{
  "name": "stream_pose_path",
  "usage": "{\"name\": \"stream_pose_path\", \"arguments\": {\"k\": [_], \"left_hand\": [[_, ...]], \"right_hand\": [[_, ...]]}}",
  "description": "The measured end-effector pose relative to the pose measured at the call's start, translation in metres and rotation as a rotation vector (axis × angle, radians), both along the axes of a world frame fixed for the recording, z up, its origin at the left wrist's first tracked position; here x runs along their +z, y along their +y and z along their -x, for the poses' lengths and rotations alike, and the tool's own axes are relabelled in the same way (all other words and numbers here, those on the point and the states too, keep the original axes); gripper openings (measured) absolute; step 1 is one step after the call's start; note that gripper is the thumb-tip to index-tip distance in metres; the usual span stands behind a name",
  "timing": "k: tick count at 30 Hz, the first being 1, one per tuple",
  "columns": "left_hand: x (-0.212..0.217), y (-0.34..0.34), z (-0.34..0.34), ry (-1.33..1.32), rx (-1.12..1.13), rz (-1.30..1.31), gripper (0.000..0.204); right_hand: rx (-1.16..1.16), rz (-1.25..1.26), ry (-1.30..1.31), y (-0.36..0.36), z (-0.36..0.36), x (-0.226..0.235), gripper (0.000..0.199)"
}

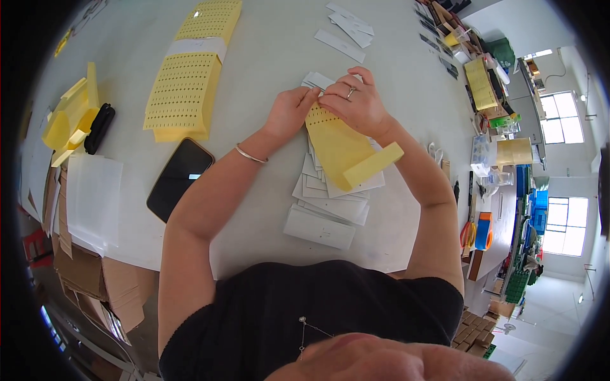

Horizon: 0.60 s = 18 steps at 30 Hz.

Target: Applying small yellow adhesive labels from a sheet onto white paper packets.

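A yellow perforated sheet [337, 143] lies over a fanned pile of white paper slips [321, 225], its near end curled up. My left hand [291, 114], a bracelet on its wrist, pinches the sheet's far left corner. Wearing a ring, my right hand [356, 101] grips the far edge with thumb and fingers, close beside the left. The fingertips almost meet there and partly hide that edge. Just past them, the ends of a few white slips stick out.
Farther left lies a stack of yellow perforated sheets [184, 89] with a white paper band. A black phone [181, 178] rests near my left forearm, beside a black case [100, 129] and a yellow tape dispenser [67, 120]. More white slips [346, 32] lie at the far side.
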<state>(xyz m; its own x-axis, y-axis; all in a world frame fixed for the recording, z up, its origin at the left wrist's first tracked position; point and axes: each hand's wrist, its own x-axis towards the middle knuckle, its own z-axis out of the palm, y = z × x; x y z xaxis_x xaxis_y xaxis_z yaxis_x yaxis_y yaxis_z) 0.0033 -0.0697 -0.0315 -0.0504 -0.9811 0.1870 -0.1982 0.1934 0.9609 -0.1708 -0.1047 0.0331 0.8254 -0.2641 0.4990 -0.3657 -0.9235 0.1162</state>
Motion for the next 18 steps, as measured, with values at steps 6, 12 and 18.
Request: {"name": "stream_pose_path", "arguments": {"k": [6, 12, 18], "left_hand": [[-0.001, -0.002, 0.002, -0.081, -0.003, 0.047, 0.039], [0.001, 0.001, 0.002, -0.12, -0.05, 0.085, 0.038], [0.002, 0.001, 0.003, -0.167, -0.077, 0.067, 0.039]], "right_hand": [[-0.235, -0.775, -0.442, -0.051, 0.014, -0.005, 0.007], [-0.626, -0.635, -0.393, -0.154, 0.042, -0.041, 0.021], [-0.81, -0.637, -0.31, -0.184, 0.032, -0.06, 0.024]]}}
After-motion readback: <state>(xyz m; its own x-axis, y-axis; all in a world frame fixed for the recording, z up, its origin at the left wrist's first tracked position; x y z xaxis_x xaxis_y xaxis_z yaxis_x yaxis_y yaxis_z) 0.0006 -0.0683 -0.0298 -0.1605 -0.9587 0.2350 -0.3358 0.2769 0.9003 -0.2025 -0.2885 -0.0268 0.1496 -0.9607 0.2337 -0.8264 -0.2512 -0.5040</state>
